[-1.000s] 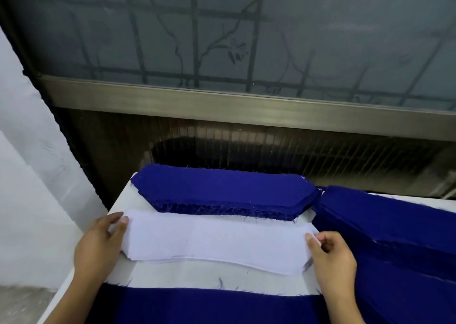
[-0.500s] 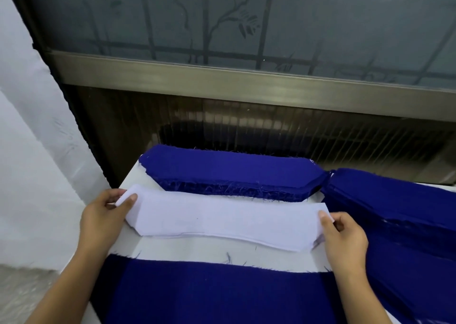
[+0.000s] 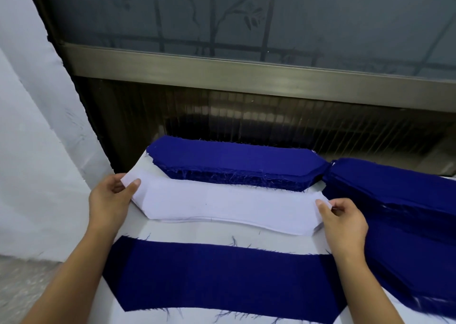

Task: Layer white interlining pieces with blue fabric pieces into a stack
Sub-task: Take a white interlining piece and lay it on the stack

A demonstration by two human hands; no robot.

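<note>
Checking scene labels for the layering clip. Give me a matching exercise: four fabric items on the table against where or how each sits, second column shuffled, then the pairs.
1. white interlining
2. thick blue stack
3. single flat blue piece
4. blue pile

A. nearest the person, flat on the table
B. pinched at its ends by the left hand and right hand
C. far edge, beyond the white piece
D. right side, running out of frame

Pairs: 1-B, 2-C, 3-A, 4-D

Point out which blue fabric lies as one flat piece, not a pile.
The nearest blue piece, this side of the white interlining; the far stack and right pile are thick.
</note>
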